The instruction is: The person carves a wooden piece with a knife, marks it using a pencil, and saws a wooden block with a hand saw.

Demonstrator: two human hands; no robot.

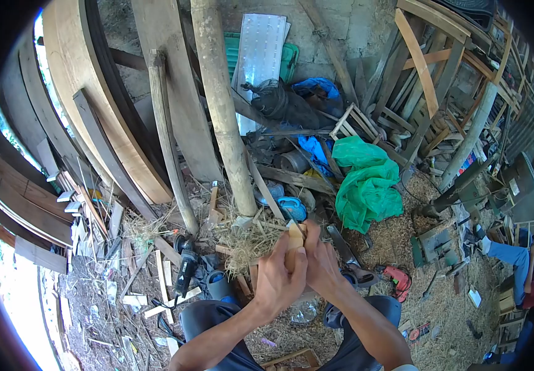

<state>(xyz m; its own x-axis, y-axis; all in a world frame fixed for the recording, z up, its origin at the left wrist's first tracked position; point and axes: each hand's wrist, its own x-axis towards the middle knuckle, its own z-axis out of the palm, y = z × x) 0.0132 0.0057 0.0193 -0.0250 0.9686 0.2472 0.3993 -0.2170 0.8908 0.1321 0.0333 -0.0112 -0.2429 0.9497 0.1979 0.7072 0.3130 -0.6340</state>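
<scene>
A small, pale piece of wood (pixel 294 240) stands out between my two hands, above my lap. My left hand (pixel 277 276) is closed around it, with the thumb pressed along its side. Against it, my right hand (pixel 320 263) is closed too, its fingers curled near the wood's upper end. Whether the right hand grips the same piece or a tool is hidden. Just beyond my hands lies a heap of dry shavings (pixel 248 244).
An angle grinder (pixel 185 266) lies to the left, a red power tool (pixel 397 281) to the right. Ahead are a wooden post (pixel 220 105) and a green plastic sheet (pixel 366 182). Planks (pixel 109 105) lean at the left. Another person's leg (pixel 508 260) shows at far right.
</scene>
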